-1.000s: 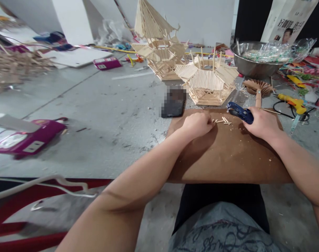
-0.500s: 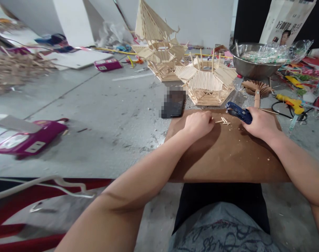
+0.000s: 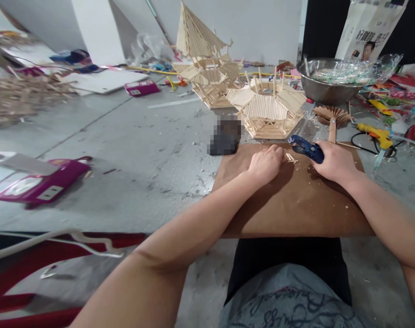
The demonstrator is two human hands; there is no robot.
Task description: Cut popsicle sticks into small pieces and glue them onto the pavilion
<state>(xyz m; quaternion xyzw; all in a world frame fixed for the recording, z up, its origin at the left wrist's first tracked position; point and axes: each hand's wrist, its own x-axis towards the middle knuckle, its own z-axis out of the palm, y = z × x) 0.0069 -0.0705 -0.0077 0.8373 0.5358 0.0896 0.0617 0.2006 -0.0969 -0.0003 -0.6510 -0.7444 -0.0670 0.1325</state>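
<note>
My right hand point(image 3: 335, 160) is wrapped round a dark blue hand cutter point(image 3: 307, 149), its curved head pointing left over the brown board point(image 3: 296, 209). A few short pieces of wooden stick point(image 3: 291, 158) lie on the board, between my two hands. Just left of these pieces, my left hand point(image 3: 267, 163) rests low over the board with curled fingers. Its fingertips are turned away, and I cannot see what is in them. Small pale crumbs are scattered over the board.
Behind the board stand a six-sided stick model point(image 3: 265, 107) and a taller stick tower point(image 3: 207, 68). A phone point(image 3: 224, 141) lies by the board's left corner. To the right are a paper fan point(image 3: 332, 116), a yellow glue gun point(image 3: 378, 134) and a metal bowl point(image 3: 327, 91). A purple box point(image 3: 53, 182) sits left.
My left hand has moved right, closer to the short stick pieces and now covering some of them. My right hand and the cutter have shifted slightly left in view.
</note>
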